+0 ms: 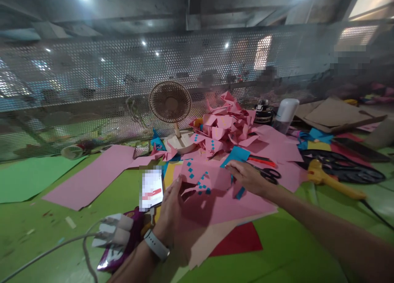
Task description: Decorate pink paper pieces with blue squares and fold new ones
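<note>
My left hand (172, 203), with a pale watch band on its wrist, grips the left edge of a piece of pink paper (197, 168) bearing small blue squares. To its right, the fingers of my right hand (246, 176) are pressed together over a strip of blue paper (238, 153). Whatever is between those fingertips is too small to make out. Larger pink sheets (227, 207) lie beneath both hands. Black-handled scissors (271, 175) rest just beyond my right hand, near a red-and-black pen or cutter (261, 159).
Behind the hands stand a small fan (170, 102) and a heap of folded pink paper (227, 123). At left are a lit phone (151, 188) and a charger with cables (115, 229). A yellow glue gun (332, 180) lies at right. A perforated metal panel (107, 77) closes the back.
</note>
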